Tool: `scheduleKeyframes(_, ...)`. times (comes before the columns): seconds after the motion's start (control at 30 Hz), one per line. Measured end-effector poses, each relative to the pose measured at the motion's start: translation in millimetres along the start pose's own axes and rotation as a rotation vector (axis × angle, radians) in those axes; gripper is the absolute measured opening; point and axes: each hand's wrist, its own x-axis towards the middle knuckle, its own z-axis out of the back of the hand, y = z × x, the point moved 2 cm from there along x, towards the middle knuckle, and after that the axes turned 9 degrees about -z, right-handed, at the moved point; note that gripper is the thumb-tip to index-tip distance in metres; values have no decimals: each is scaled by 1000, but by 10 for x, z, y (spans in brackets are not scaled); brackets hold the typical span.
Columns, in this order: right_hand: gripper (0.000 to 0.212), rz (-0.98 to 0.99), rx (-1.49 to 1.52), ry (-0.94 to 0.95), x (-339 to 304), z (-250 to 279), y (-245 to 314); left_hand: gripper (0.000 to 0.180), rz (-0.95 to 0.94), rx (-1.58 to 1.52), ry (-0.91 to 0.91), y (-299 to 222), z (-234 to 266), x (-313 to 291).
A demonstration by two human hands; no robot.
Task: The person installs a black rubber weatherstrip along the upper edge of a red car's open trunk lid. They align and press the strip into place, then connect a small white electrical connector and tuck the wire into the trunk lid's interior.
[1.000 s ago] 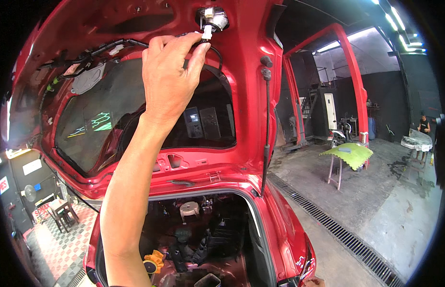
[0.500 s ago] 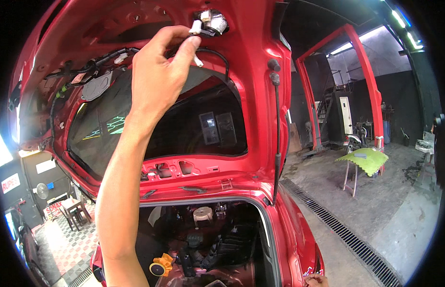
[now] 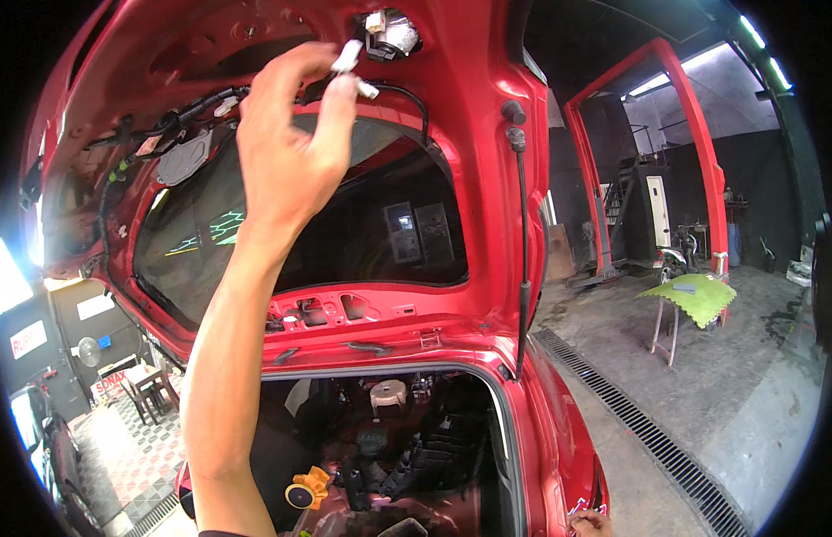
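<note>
My left hand (image 3: 295, 134) is raised under the open red tailgate (image 3: 488, 215). Between its thumb and index fingertips sits a small white connector (image 3: 347, 57), loosely held. A second white piece (image 3: 368, 89) shows just beyond the thumb. Close to the right of the fingers, a round opening in the tailgate holds a silver and black fitting (image 3: 394, 38) with a pale plug (image 3: 375, 21). Down at the lower right edge, my right hand (image 3: 591, 524) is partly cut off, its fingers curled beside the car's rear corner; anything in them is hidden.
Black wiring (image 3: 197, 109) runs along the tailgate above the rear window (image 3: 371, 215). A gas strut (image 3: 523, 233) stands at right. Inside the open trunk are a stool (image 3: 388, 394) and a yellow-orange object (image 3: 310, 489). A green cloth (image 3: 693, 300) covers a stand beyond the floor grate (image 3: 640, 425).
My left hand has drawn slightly left, away from the fitting, with the white connector tilting along. Its fingers look a little wider apart. My right hand stays near the rear corner.
</note>
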Motion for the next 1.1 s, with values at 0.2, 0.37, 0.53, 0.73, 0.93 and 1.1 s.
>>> scheduleKeyframes(0.2, 17, -17, 30, 6, 34, -16, 42, 21, -270, 106, 457, -73, 284, -134)
scheduleKeyframes(0.37, 20, -15, -50, 94, -156, -207, 883, 20, -314, 170, 584, -47, 170, -86)
scheduleKeyframes(0.53, 17, 209, -33, 198, 12, -451, 1657, 27, -74, 143, 292, -44, 217, 8)
scheduleKeyframes(0.73, 17, 561, -45, 269, -260, -963, 2867, 26, 50, 204, 224, 4, 122, 83)
scheduleKeyframes(0.93, 18, 1158, -96, 345, -347, -1590, 4258, 33, 57, 367, 296, -119, 30, 98)
scheduleKeyframes(1.1, 21, 1293, 22, 347, -409, -2164, 5173, 29, 70, 366, 326, -94, 33, 124)
